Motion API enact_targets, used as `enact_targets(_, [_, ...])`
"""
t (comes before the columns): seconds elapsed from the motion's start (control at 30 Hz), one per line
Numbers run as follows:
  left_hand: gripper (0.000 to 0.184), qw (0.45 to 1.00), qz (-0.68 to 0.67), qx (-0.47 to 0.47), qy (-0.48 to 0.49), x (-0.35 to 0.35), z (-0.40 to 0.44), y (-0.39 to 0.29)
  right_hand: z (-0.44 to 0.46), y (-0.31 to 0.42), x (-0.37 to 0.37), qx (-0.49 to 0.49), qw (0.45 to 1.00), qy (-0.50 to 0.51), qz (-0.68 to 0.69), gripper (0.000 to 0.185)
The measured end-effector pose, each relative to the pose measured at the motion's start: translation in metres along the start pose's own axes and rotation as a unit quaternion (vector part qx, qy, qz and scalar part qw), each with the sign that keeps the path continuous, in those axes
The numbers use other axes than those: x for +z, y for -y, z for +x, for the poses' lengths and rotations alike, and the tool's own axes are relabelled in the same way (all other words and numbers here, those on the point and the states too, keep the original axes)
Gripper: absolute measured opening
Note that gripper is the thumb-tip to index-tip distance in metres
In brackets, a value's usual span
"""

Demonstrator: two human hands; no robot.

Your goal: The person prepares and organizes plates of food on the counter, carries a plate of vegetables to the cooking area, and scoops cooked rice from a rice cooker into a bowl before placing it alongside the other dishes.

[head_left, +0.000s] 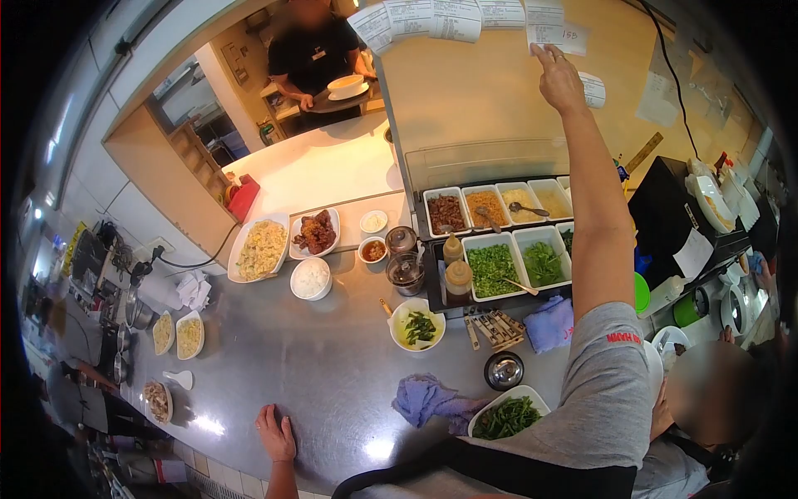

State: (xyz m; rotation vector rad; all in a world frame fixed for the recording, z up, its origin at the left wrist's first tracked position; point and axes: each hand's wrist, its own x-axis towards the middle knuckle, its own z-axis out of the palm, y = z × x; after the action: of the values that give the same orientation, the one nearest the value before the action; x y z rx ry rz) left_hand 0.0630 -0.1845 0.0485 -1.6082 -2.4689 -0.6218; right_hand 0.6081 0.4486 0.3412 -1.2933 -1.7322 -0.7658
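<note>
My right hand (562, 81) is raised at full reach to the wall board. Its fingers are closed at the lower edge of a printed order slip (545, 23), and a handwritten note (573, 38) sits beside it. Low on the left, my left hand (275, 433) lies with its fingers stretched out on the steel counter (320, 378), holding nothing. Nearest to that hand are a bowl of sliced food (156, 402) and a white spoon (178, 379). A crumpled purple cloth (434, 401) lies to its right.
Topping tubs (492, 268) stand below the board. Fried rice (259, 249), meat (316, 232), white rice (312, 278), a bowl of greens (418, 324) and green beans (509, 416) are on the counter. A person holds a tray (339, 101) beyond the hatch; another is close at right.
</note>
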Motion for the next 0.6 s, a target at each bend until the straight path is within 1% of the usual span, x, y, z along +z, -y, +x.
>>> enact_targets(0.1, [0.044,1.0,-0.004,-0.002,0.0,-0.0024,0.0013,-0.0022,0.0002,0.0034,-0.0042,0.009,1.0,0.02,0.003,0.056])
enact_targets(0.4, [0.044,1.0,0.001,0.006,-0.006,-0.0022,0.0005,0.0005,-0.0007,0.0065,-0.0073,0.006,0.999,0.036,-0.013,0.06])
enact_targets(0.5, [0.043,1.0,-0.004,0.007,-0.008,-0.0047,0.0019,-0.002,-0.0009,0.007,-0.006,0.031,0.998,0.063,-0.003,0.061])
enact_targets(0.6, [0.042,1.0,-0.006,0.01,-0.015,-0.0031,0.0018,-0.0009,-0.0053,0.0084,-0.0045,-0.006,0.999,0.038,-0.01,0.063])
